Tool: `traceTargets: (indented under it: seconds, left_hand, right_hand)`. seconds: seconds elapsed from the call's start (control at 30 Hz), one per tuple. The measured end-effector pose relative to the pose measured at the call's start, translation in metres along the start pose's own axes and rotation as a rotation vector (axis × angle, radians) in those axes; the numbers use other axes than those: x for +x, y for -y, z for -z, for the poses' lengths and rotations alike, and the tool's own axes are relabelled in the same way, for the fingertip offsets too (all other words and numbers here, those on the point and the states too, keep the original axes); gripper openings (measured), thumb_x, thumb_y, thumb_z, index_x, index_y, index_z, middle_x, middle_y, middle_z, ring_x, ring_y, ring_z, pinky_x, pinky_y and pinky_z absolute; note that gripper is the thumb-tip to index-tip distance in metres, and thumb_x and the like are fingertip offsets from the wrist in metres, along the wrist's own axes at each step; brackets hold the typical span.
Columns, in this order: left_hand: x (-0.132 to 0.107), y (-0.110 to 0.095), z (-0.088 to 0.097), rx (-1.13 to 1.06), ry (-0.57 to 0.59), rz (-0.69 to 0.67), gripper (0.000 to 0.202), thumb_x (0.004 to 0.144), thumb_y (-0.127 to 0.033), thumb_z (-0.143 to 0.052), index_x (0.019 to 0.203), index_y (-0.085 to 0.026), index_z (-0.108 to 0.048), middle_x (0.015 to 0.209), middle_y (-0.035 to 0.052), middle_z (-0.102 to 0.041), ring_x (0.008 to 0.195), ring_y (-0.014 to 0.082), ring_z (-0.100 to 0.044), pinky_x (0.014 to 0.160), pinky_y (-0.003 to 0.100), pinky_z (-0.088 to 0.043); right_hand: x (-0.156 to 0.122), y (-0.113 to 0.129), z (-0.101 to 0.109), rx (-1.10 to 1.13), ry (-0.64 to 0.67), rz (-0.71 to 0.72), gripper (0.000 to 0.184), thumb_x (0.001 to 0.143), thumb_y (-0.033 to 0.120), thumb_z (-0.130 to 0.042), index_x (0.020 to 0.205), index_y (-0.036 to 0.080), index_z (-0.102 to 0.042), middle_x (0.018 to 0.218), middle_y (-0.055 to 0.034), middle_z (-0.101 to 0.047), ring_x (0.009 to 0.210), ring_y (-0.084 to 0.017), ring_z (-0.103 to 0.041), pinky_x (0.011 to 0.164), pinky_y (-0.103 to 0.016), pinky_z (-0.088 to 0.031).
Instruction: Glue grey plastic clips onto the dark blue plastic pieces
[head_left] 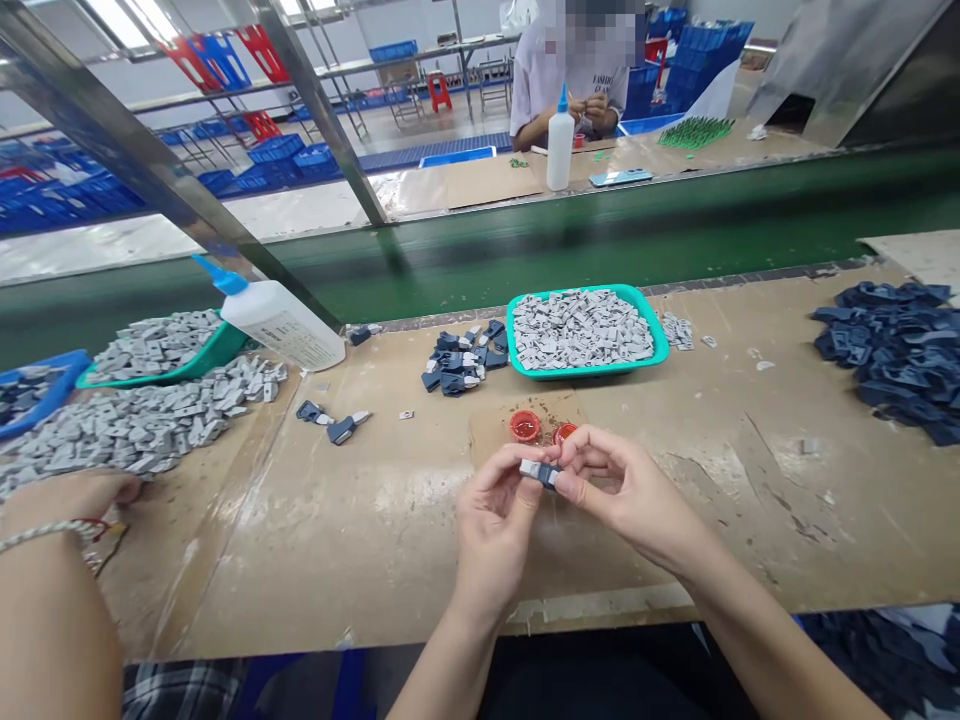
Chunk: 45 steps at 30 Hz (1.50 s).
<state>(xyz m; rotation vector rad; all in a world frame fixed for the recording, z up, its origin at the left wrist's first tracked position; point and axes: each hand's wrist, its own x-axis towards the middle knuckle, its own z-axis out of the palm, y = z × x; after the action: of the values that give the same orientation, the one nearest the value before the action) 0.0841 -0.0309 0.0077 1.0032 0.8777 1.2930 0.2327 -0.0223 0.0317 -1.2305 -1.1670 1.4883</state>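
My left hand [493,520] and my right hand [626,492] meet over the worktable, fingers pinched together on one small part [540,471] made of a grey piece and a dark blue piece. Just beyond the fingertips stand two small red caps [525,426] on the tabletop. Further back lies a teal tray [651,357] heaped with grey pieces, and to its left a small pile of joined grey-and-blue parts [459,364].
A white glue bottle [281,322] leans at the left near a grey-piece heap [142,420] and another teal tray. Loose dark blue pieces [896,345] are piled at the right. A co-worker's forearm [52,590] rests at the left; another person sits across the green conveyor [525,250].
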Motion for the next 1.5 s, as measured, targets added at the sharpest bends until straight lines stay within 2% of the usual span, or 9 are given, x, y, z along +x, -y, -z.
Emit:
traceTargets:
  seconds: [0.23,0.47,0.6,0.73,0.83,1.07,1.17,1.3,1.5]
  left_hand:
    - [0.004,0.004,0.007,0.037,0.049,0.013,0.023,0.086,-0.025,-0.064,0.107,-0.021,-0.072,0.106,0.0095,-0.07,0.105,0.0242,-0.064,0.094,0.036,-0.049]
    - [0.003,-0.005,0.01,-0.03,-0.007,0.092,0.054,0.086,-0.031,-0.064,0.138,-0.029,-0.049,0.13,0.0085,-0.06,0.124,0.0264,-0.054,0.105,0.038,-0.043]
    - [0.01,-0.007,0.034,0.043,-0.159,0.014,0.054,0.091,-0.033,-0.055,0.143,-0.03,-0.04,0.121,0.0082,-0.059,0.113,0.0228,-0.059,0.093,0.035,-0.051]
    - [0.018,-0.017,0.085,0.379,-0.304,-0.114,0.051,0.094,-0.037,-0.048,0.143,-0.028,-0.038,0.104,0.0053,-0.056,0.096,0.0169,-0.06,0.086,0.031,-0.051]
    - [0.024,-0.029,0.126,0.794,-0.343,-0.149,0.054,0.095,-0.035,-0.04,0.147,-0.023,-0.029,0.099,0.0062,-0.055,0.091,0.0184,-0.059,0.09,0.038,-0.049]
    - [0.046,-0.035,0.177,1.635,-0.233,-0.19,0.063,0.085,-0.008,-0.032,0.147,-0.004,-0.026,0.133,0.025,-0.05,0.129,0.0362,-0.043,0.103,0.056,-0.035]
    - [0.057,-0.034,0.175,1.757,-0.24,-0.249,0.062,0.082,-0.003,-0.032,0.144,-0.009,-0.035,0.141,0.022,-0.044,0.136,0.0369,-0.034,0.105,0.056,-0.032]
    - [0.08,-0.035,0.149,1.617,-0.044,-0.38,0.043,0.09,-0.019,-0.04,0.132,-0.017,-0.051,0.126,0.0177,-0.054,0.117,0.0317,-0.052,0.098,0.046,-0.041]
    - [0.12,-0.027,0.109,1.542,0.205,-0.374,0.03,0.087,-0.024,-0.051,0.115,-0.023,-0.061,0.117,0.0123,-0.057,0.106,0.0288,-0.057,0.087,0.037,-0.045]
  right_hand:
    - [0.001,0.0,-0.001,0.122,0.08,-0.029,0.025,0.074,0.031,-0.077,0.073,0.019,-0.055,0.082,-0.0006,-0.067,0.068,-0.012,-0.059,0.059,-0.022,-0.045]
    - [0.009,0.008,-0.023,0.129,0.044,-0.057,0.027,0.074,0.042,-0.075,0.072,0.019,-0.061,0.092,-0.0068,-0.073,0.084,-0.02,-0.066,0.051,-0.022,-0.041]
    - [0.041,0.02,0.009,-0.204,0.059,0.081,0.022,0.08,0.043,-0.068,0.081,0.021,-0.071,0.083,-0.0057,-0.074,0.077,-0.021,-0.066,0.06,-0.03,-0.047]
    - [0.087,0.024,0.069,-0.817,-0.446,0.198,0.019,0.073,0.041,-0.073,0.079,0.023,-0.073,0.087,-0.0074,-0.074,0.08,-0.026,-0.065,0.071,-0.04,-0.046]
    - [0.111,0.02,0.092,-0.99,-0.392,0.051,0.023,0.068,0.046,-0.076,0.068,0.023,-0.073,0.078,-0.0074,-0.074,0.077,-0.028,-0.065,0.065,-0.039,-0.044]
    - [0.124,0.01,0.08,-1.103,-0.383,0.055,0.02,0.08,0.039,-0.065,0.072,0.022,-0.07,0.08,-0.0079,-0.074,0.076,-0.028,-0.064,0.061,-0.036,-0.04]
    - [0.113,0.009,0.082,-1.074,-0.44,0.142,0.023,0.089,0.035,-0.051,0.085,0.02,-0.068,0.085,-0.0097,-0.073,0.077,-0.028,-0.064,0.064,-0.036,-0.041]
    - [0.08,0.002,0.08,-0.796,-0.442,0.259,0.03,0.093,0.039,-0.044,0.093,0.02,-0.067,0.084,-0.0076,-0.072,0.073,-0.023,-0.063,0.064,-0.034,-0.044]
    - [0.032,-0.024,0.055,-0.304,-0.218,0.046,0.037,0.082,0.051,-0.062,0.093,0.017,-0.069,0.078,-0.0089,-0.071,0.067,-0.021,-0.062,0.056,-0.032,-0.048]
